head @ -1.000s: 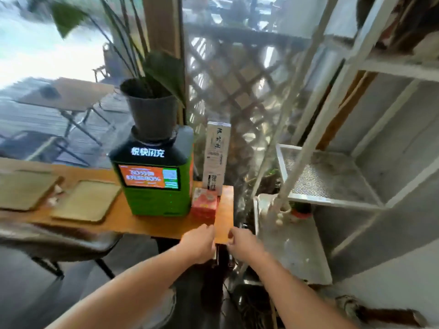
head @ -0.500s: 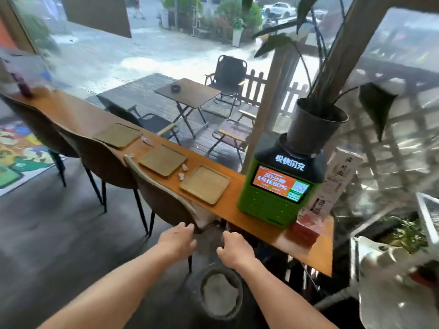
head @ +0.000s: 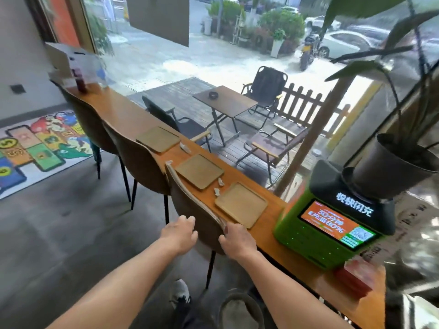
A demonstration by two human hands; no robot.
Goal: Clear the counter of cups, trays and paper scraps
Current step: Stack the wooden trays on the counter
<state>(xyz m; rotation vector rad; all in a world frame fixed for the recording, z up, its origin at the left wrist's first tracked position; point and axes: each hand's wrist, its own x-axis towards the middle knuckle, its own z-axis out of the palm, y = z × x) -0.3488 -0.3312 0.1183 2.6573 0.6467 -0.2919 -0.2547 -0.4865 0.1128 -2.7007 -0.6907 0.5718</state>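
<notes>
A long wooden counter (head: pixel 123 115) runs along the window. Three flat olive trays lie on it: a near tray (head: pixel 241 205), a middle tray (head: pixel 199 170) and a far tray (head: pixel 158 138). Small white paper scraps (head: pixel 216 191) sit between the near two trays, and another scrap (head: pixel 185 147) lies by the far tray. A dark cup (head: pixel 80 79) stands at the counter's far end. My left hand (head: pixel 180 233) rests on the back of the nearest chair (head: pixel 190 210), holding nothing. My right hand (head: pixel 237 241) touches that chair's rim, just short of the near tray, fingers loosely curled.
A green charging kiosk (head: pixel 327 229) carrying a potted plant (head: pixel 399 167) stands on the counter's right end, with a red box (head: pixel 354 279) beside it. Two more chairs (head: pixel 140 162) line the counter. A round bin (head: pixel 237 309) sits by my feet. A colourful rug (head: pixel 35 148) lies at left.
My view has swung left from the counter's right end to its full length. Both hands have moved from the counter edge to the nearest chair's back.
</notes>
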